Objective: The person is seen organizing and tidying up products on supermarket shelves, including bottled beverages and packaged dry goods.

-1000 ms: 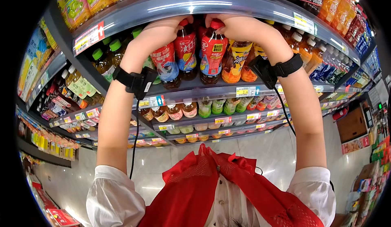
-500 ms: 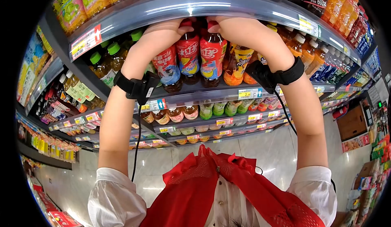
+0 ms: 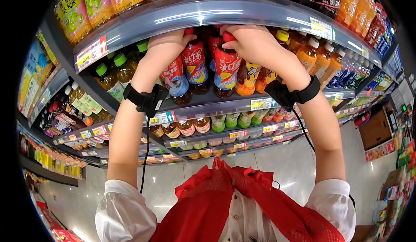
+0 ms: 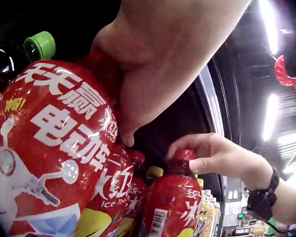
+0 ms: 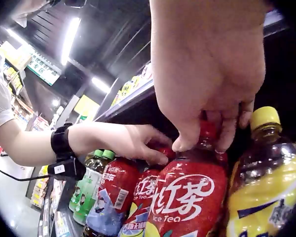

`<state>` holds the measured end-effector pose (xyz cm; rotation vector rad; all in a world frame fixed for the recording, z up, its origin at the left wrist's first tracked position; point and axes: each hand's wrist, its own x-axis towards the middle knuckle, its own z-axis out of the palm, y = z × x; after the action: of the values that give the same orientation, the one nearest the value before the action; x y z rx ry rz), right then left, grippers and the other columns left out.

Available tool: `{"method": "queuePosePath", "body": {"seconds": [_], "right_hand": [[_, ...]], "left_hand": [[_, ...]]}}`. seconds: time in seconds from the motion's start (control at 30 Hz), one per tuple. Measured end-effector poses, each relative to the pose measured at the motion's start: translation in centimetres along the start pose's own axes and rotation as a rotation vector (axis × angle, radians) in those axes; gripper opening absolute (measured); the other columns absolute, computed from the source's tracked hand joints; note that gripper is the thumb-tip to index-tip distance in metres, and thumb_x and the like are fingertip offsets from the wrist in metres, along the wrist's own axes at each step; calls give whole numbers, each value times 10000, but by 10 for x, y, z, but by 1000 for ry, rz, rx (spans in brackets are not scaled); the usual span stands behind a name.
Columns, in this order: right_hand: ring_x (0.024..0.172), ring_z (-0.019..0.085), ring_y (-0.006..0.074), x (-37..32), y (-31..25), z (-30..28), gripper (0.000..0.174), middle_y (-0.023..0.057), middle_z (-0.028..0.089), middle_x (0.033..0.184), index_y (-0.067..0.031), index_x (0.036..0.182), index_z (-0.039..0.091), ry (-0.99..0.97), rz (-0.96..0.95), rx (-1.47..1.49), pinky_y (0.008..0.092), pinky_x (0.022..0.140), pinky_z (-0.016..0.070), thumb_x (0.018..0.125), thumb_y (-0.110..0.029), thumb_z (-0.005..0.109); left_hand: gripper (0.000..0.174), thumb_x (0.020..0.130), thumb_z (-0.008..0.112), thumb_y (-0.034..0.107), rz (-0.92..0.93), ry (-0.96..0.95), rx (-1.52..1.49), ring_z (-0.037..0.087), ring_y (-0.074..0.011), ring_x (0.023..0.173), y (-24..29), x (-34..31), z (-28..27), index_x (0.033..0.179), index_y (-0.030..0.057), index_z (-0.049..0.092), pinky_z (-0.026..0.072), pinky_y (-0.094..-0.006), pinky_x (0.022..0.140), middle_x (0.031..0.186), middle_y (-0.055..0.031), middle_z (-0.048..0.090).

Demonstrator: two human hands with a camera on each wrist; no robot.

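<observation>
In the head view, my left hand [image 3: 167, 47] reaches under the upper shelf and grips the neck of a red iced tea bottle [image 3: 193, 63] by its cap. My right hand [image 3: 255, 44] pinches the red cap of a second iced tea bottle [image 3: 226, 70], just to the right. Both bottles lean slightly, a narrow gap between them, logo side facing out. A third iced tea bottle [image 3: 175, 79], with a scooter on its label, stands left of them. In the right wrist view, my right thumb and fingers close round the cap [image 5: 207, 131].
Yellow-labelled bottles [image 3: 248, 78] stand right of the iced teas, and green-capped bottles [image 3: 123, 68] to the left. The upper shelf edge [image 3: 208, 8] runs low over both hands. A price strip [image 3: 203, 107] lines the shelf's front edge, with more drinks below.
The right bottle has turned from its yellow-text side to its logo, and the left bottle's logo has come round to the front. The two bottles now stand further apart. Both hands keep hold.
</observation>
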<state>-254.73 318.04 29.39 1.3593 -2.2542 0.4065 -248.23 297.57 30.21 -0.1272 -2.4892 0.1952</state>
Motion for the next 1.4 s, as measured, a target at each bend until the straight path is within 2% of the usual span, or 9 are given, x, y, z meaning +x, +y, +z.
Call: {"method": "queuePosePath", "body": {"seconds": [0.1,0.67,0.8,0.87,1.0,1.1,1.17,1.3,1.4], "right_hand": [[917,548,328,-5,5,1,320,163,599,950,-65,1058,551,-26,8,13,383,799,428,798,-251,567],[793,609,267,-32,44,20,268,133,632,787,-70,1013,557,327,-87,-91,409,841,370,787,-213,546],[787,610,263,-36,43,17,264,131,632,777,-71,1012,557,295,-87,-87,406,854,363,791,-214,542],[874,590,283,-40,40,12,381,129,628,863,-129,1179,481,185,-29,-125,408,878,367,817,-238,532],[879,590,276,-42,38,14,381,129,628,867,-131,1178,483,202,-27,-104,398,872,373,815,-233,536],[877,592,270,-42,39,15,375,123,629,866,-130,1170,489,219,-35,-137,390,864,378,814,-236,538],[746,615,260,-41,43,20,252,122,631,754,-72,998,579,354,-77,-105,391,844,363,789,-209,545],[749,616,256,-37,44,21,255,122,632,757,-77,1000,581,375,-93,-110,387,825,371,787,-212,547],[853,598,278,-36,39,23,363,128,630,850,-129,1162,494,212,-15,-118,393,860,380,817,-237,534]], "left_hand": [[494,774,592,376,54,16,45,477,-382,994,6,5,6,1102,19,498,396,-416,827,1071,-203,518],[418,814,564,352,30,-47,-64,492,-370,965,51,14,-7,1095,46,527,406,-385,799,1050,-192,541],[398,812,569,325,54,-7,-98,514,-367,927,68,6,-15,1091,44,530,419,-386,776,1005,-185,563],[368,812,567,312,90,26,-173,526,-362,905,69,3,-14,1065,45,553,423,-383,770,973,-178,579],[342,816,561,315,15,36,-148,527,-360,904,70,-3,-11,1024,44,580,424,-386,765,970,-177,584],[334,813,563,322,-34,13,-136,526,-363,904,72,-2,-10,998,46,594,426,-390,761,968,-179,585],[332,815,558,323,-4,67,-107,528,-367,894,68,-1,-6,994,44,592,428,-396,754,952,-178,589],[322,816,558,318,-2,62,-116,531,-371,879,64,2,-3,983,44,593,430,-402,745,943,-176,590],[319,815,562,312,34,113,-97,533,-371,871,58,-1,4,985,42,587,431,-408,734,935,-175,591]]}}
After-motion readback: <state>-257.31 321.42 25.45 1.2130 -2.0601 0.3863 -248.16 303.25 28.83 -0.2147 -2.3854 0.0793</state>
